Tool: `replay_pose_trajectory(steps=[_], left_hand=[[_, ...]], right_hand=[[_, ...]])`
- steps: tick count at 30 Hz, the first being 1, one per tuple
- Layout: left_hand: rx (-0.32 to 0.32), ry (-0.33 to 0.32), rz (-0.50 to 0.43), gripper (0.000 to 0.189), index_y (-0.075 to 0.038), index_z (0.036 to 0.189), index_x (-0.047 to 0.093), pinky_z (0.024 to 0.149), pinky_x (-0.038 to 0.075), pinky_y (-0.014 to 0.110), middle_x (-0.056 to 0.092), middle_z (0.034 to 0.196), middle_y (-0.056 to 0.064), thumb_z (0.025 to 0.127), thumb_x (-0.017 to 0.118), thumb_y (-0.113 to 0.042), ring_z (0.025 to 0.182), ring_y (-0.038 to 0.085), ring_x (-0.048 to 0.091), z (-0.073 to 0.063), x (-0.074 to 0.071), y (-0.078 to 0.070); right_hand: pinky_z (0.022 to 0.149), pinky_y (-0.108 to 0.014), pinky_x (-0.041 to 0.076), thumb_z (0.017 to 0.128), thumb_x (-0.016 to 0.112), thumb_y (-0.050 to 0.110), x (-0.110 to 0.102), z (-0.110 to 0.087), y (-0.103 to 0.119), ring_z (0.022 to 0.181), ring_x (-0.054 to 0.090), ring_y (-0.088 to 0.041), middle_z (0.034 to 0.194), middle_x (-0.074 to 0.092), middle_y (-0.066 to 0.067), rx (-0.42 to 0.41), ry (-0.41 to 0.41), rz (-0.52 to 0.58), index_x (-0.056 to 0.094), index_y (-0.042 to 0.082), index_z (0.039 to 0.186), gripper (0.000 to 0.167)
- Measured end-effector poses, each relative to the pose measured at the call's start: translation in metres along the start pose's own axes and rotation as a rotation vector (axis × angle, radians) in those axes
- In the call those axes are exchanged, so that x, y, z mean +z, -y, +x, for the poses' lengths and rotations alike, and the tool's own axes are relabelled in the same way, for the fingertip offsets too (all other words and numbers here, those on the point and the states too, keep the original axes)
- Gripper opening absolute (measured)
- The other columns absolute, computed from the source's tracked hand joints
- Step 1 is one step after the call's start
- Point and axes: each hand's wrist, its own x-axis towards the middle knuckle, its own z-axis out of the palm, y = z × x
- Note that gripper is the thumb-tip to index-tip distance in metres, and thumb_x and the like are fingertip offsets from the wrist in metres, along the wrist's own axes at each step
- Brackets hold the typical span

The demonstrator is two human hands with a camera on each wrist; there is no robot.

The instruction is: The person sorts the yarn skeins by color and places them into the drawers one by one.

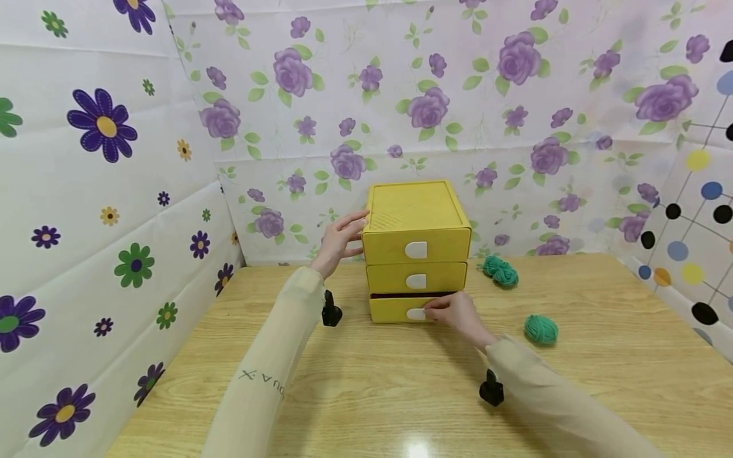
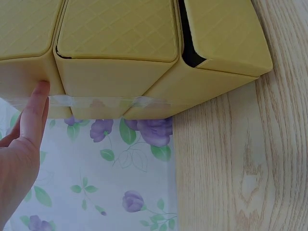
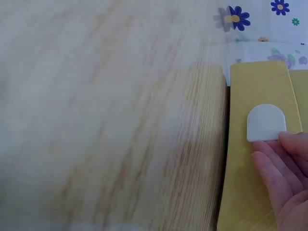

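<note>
A yellow three-drawer storage box (image 1: 417,213) stands at the back of the table, each drawer front bearing a white tab. Its bottom drawer (image 1: 389,309) is pulled out slightly, leaving a dark gap above the front. With thumb and fingers my right hand (image 1: 460,315) pinches the white tab (image 3: 266,122) of that drawer. Against the upper left side of the box rests my left hand (image 1: 339,240), fingers extended; in the left wrist view a fingertip touches the yellow wall (image 2: 29,74). The middle drawer (image 1: 395,278) and top drawer (image 1: 386,247) sit flush.
Two green yarn bundles lie right of the box: a twisted skein (image 1: 501,271) near the back and a small ball (image 1: 541,329) closer in. The wooden table (image 1: 366,394) meets flower-print cloth at the back and sides. Clear tape (image 2: 101,101) crosses the box's side.
</note>
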Motion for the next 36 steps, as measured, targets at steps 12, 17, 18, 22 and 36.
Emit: replay_pose_trajectory(steps=[12,17,18,22,36], left_hand=[[-0.006,-0.008,0.008,0.042,-0.011,0.132,0.049,0.079,0.047,0.043,0.048,0.127,0.008,0.093,0.054,-0.022,0.099,0.028,0.052,0.002,0.0,0.0],[-0.009,-0.007,0.003,0.042,-0.01,0.133,0.049,0.079,0.047,0.043,0.048,0.127,0.008,0.093,0.054,-0.021,0.099,0.028,0.052,0.001,0.001,0.0],[-0.008,-0.007,0.003,0.042,-0.01,0.133,0.048,0.079,0.047,0.043,0.048,0.127,0.008,0.093,0.054,-0.021,0.099,0.028,0.052,0.001,0.001,0.0],[-0.007,-0.01,0.008,0.042,-0.01,0.133,0.049,0.079,0.047,0.043,0.048,0.127,0.008,0.093,0.054,-0.021,0.1,0.028,0.052,0.001,0.0,0.0],[-0.009,-0.009,0.002,0.042,-0.01,0.132,0.049,0.079,0.047,0.043,0.048,0.127,0.008,0.092,0.055,-0.023,0.1,0.028,0.052,0.003,0.0,0.002]], right_hand=[[0.054,-0.028,0.049,0.079,0.07,0.005,-0.002,-0.017,0.004,0.066,0.062,-0.025,0.072,0.066,-0.005,-0.06,0.04,-0.088,0.073,0.001,0.085,0.008],[0.053,-0.027,0.049,0.078,0.071,0.006,-0.002,-0.025,0.004,0.064,0.061,-0.021,0.072,0.066,-0.005,-0.106,0.046,-0.105,0.073,0.001,0.084,0.008],[0.053,-0.026,0.049,0.078,0.071,0.006,-0.002,-0.027,0.004,0.063,0.061,-0.02,0.072,0.066,-0.004,-0.116,0.049,-0.107,0.073,0.001,0.084,0.008],[0.05,-0.025,0.047,0.078,0.071,0.006,-0.003,-0.032,0.005,0.062,0.06,-0.019,0.071,0.066,-0.003,-0.152,0.057,-0.119,0.074,0.001,0.083,0.007],[0.051,-0.024,0.047,0.078,0.071,0.007,-0.002,-0.045,0.009,0.062,0.058,-0.015,0.073,0.067,-0.003,-0.099,0.078,-0.112,0.074,0.003,0.083,0.007]])
